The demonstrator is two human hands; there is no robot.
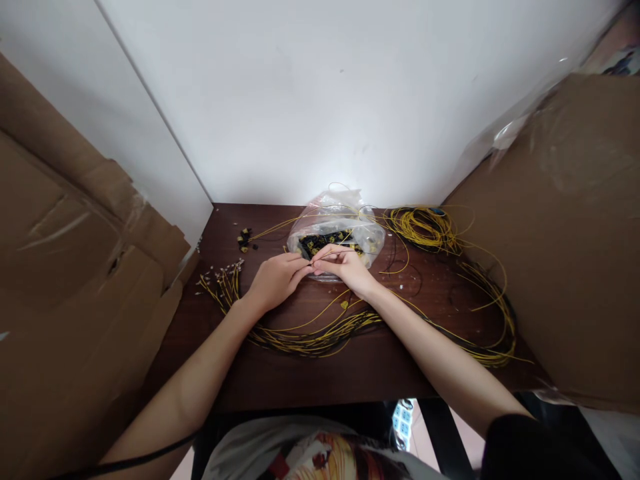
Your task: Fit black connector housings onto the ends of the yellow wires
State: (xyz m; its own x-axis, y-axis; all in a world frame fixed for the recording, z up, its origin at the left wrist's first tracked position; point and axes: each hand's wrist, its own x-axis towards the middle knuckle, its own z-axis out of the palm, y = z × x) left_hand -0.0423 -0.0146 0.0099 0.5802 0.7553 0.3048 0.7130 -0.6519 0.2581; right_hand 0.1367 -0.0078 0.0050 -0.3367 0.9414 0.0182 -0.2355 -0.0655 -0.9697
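My left hand (pixel 278 278) and my right hand (pixel 341 265) meet fingertip to fingertip over the dark wooden table (pixel 360 373), both pinched shut on something small that I cannot make out, probably a wire end. Just behind them lies a clear plastic bag (pixel 336 227) holding black and yellow connectors. A bundle of thin yellow wires (pixel 310 340) runs under my wrists, its terminal ends (pixel 220 275) fanned out at the left.
A coil of yellow wire (pixel 425 227) lies at the back right, and more wires (pixel 493 333) loop along the right edge. A few loose connectors (pixel 245 240) sit at the back left. Cardboard sheets (pixel 70 280) flank the table on both sides; a white wall stands behind.
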